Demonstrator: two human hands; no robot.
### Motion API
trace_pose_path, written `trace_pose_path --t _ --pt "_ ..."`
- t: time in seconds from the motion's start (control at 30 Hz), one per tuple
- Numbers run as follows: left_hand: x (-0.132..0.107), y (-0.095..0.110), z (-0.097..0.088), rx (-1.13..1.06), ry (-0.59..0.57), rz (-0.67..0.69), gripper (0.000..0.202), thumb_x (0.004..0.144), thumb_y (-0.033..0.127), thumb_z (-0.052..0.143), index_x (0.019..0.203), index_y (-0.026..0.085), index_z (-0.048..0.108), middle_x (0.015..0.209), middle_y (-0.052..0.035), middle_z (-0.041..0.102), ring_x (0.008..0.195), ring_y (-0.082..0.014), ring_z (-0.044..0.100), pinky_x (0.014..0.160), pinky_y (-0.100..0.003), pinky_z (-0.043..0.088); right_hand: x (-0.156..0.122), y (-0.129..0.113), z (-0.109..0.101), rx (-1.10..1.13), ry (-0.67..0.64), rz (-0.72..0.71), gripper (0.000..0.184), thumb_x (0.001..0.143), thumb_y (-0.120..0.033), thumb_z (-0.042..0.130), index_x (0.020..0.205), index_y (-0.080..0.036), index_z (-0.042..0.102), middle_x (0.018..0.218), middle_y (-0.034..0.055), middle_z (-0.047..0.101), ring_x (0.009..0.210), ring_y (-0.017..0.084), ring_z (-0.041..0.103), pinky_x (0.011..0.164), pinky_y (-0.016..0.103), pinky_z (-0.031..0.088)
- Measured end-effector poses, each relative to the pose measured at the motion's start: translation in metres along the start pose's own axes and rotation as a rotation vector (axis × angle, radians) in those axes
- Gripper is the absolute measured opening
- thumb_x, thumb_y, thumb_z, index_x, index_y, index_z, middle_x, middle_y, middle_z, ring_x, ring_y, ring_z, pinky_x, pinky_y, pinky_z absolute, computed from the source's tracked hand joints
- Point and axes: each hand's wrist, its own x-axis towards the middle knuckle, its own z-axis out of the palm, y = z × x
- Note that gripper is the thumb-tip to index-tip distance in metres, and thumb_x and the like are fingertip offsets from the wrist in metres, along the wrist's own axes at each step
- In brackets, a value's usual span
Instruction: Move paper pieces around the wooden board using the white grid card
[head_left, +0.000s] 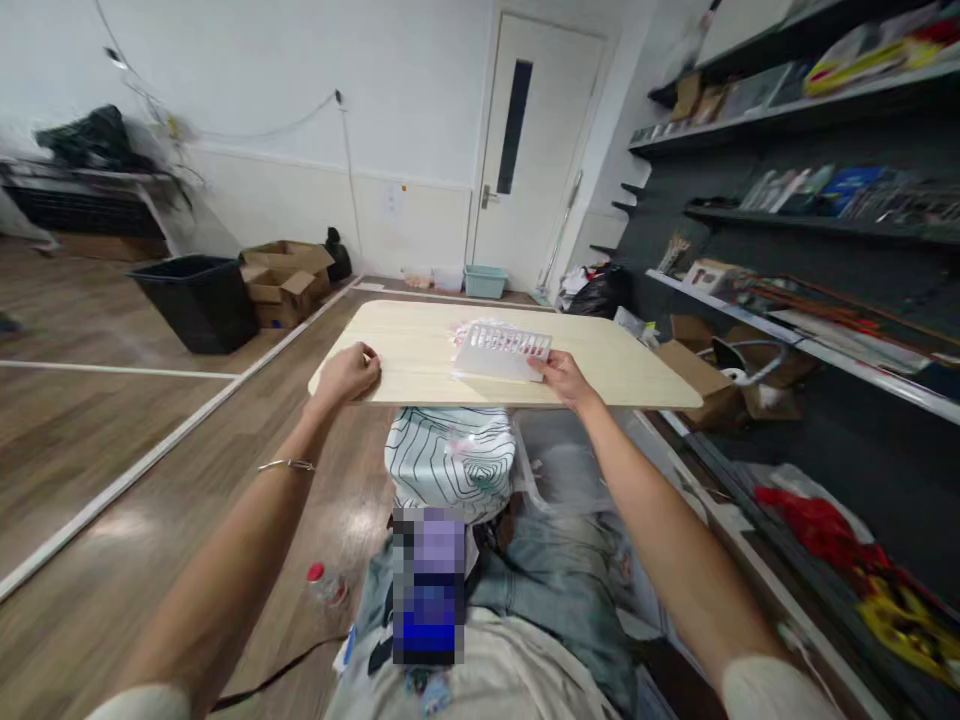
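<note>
A light wooden tabletop (420, 370) spans the middle of the view. At its near right part my right hand (562, 378) grips the right end of a white, flat slotted tray (495, 362), thumb against its face. Small pinkish-red bits show in the row of slots along the tray's far side. Behind the tray's left part lies a small heap of clear and pink pieces (466, 328), too blurred to name. My left hand (352, 372), a bracelet on its wrist, rests at the table's left edge with curled fingers; what they hold, if anything, is hidden.
A patterned cloth-covered stool (450, 460) and a clear plastic bin (562, 460) stand under the table's near edge. To the left are a black bin (196, 300) and cardboard boxes (285, 280). Loaded shelves (810, 220) line the right wall. A red-capped bottle (328, 585) lies on the floor.
</note>
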Motion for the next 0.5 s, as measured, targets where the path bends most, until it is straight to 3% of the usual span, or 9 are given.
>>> trace_pose_path --t 0.13,0.37,0.5 --pt "0.0001 -0.0008 0.0004 -0.008 0.016 0.003 0.039 0.105 0.041 0.048 0.126 0.020 0.073 0.121 -0.0200 0.085 0.114 -0.0377 0.079 0.089 -0.041 0.057 0.0020 0.0025 -0.0053 -0.019 0.022 -0.020 0.067 0.044 -0.070 0.111 0.086 -0.023 0.088 0.090 0.0041 0.088 0.082 0.023 0.076 0.088 0.039 0.062" --pt "-0.0003 -0.0022 -0.0006 -0.045 0.026 0.005 0.033 0.103 0.038 0.051 0.123 0.022 0.073 0.108 -0.0147 0.085 0.106 -0.0352 0.079 0.084 -0.039 0.054 0.0066 0.0067 -0.0038 -0.013 0.048 -0.081 0.067 0.047 -0.070 0.110 0.091 -0.024 0.088 0.099 0.0053 0.089 0.102 0.029 0.081 0.105 0.045 0.061" --pt "-0.0004 -0.0023 -0.0005 -0.061 0.039 0.003 0.031 0.102 0.037 0.053 0.122 0.023 0.073 0.105 -0.0131 0.085 0.104 -0.0341 0.079 0.082 -0.038 0.053 0.0064 0.0087 -0.0042 0.016 0.056 -0.080 0.068 0.046 -0.068 0.112 0.093 -0.024 0.089 0.099 0.0043 0.090 0.100 0.026 0.081 0.109 0.043 0.060"
